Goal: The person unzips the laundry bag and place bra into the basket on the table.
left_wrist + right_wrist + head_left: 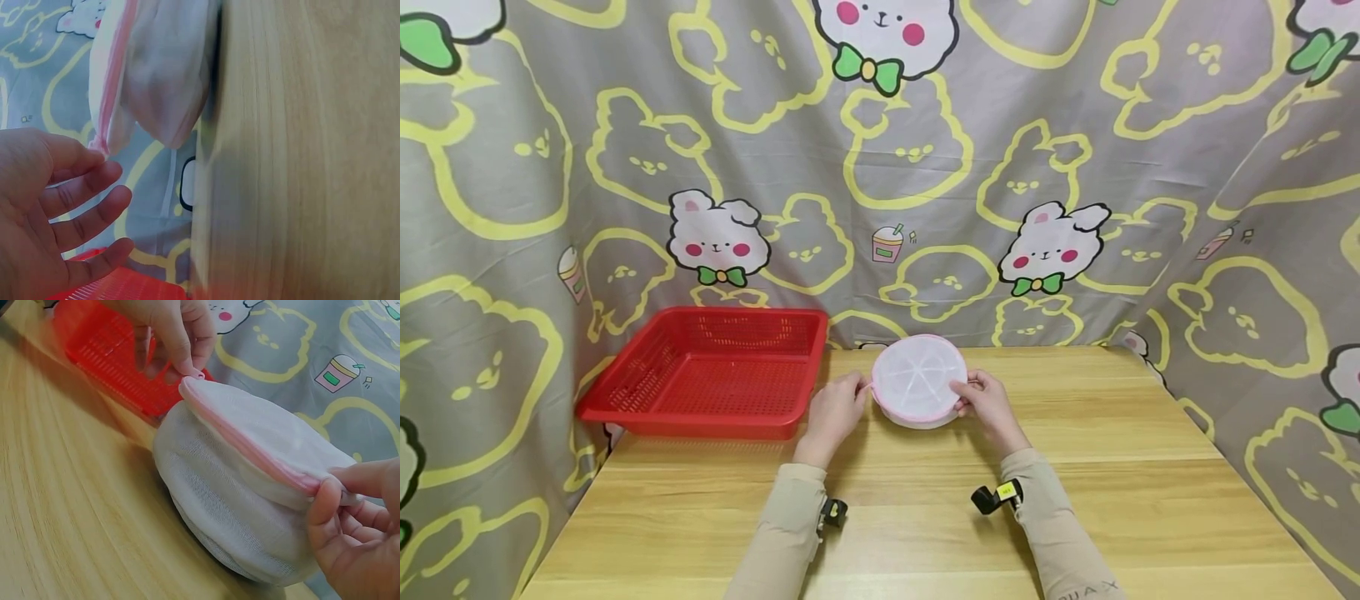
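Observation:
A round white mesh laundry bag (pixel 920 379) with a pink zipper round its top rim stands upright on the wooden table. My left hand (pixel 837 410) is at its left side, where thumb and forefinger pinch a small pink tab (pixel 98 147) at the end of the zipper. The other fingers of that hand are spread loosely. On the opposite side my right hand (pixel 356 528) pinches the rim between thumb and fingers, close to the pink zipper (pixel 250 440). The bag's soft mesh side (pixel 219 487) bulges below the rim, and its underside is hidden.
A red plastic basket (pixel 700 429) with perforated walls stands at the table's back left, beside my left hand. Behind the wooden table (pixel 910 517) hangs a grey curtain (pixel 925 225) with cartoon prints, which also runs along both sides.

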Tool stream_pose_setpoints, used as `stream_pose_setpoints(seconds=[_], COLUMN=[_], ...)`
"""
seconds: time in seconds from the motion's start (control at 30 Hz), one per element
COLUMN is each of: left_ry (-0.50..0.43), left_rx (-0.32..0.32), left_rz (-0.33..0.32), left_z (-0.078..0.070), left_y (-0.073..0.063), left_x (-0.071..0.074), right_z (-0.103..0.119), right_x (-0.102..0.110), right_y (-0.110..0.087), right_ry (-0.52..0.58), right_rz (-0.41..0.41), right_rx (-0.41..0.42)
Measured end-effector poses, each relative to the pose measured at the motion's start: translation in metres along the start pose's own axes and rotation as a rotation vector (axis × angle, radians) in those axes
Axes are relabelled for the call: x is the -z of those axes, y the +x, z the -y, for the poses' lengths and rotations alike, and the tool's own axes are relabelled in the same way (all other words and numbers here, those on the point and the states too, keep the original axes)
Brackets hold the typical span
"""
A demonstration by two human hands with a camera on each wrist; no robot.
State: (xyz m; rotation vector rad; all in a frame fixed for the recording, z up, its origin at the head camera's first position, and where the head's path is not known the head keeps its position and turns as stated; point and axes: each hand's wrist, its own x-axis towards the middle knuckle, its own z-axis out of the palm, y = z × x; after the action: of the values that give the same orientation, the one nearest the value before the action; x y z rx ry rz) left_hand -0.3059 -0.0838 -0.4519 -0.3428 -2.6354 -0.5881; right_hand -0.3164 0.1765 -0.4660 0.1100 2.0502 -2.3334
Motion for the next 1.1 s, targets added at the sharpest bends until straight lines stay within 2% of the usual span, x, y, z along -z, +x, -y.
stream_pose_setpoints(seconds=[0.43, 0.6, 1.1], left_ry=[-0.017, -0.023, -0.057], left_rx=[-0.045, -0.053, -0.095], left_rz=[0.032, 0.058, 0.048], left_z=[0.0008, 0.0011, -0.0005], left_y=[0.0002, 0.0011, 0.002], left_x=[0.0031, 0.0028, 0.0059], right_z=[-0.0005, 0.0, 0.0003], right_x=[0.002, 0.0021, 0.0036], right_y=[-0.0006, -0.0008, 0.0015], right_ry=[0.144, 0.145, 0.153], right_rz=[-0.058, -0.078, -0.124], right_rx=[-0.04, -0.051, -0.071])
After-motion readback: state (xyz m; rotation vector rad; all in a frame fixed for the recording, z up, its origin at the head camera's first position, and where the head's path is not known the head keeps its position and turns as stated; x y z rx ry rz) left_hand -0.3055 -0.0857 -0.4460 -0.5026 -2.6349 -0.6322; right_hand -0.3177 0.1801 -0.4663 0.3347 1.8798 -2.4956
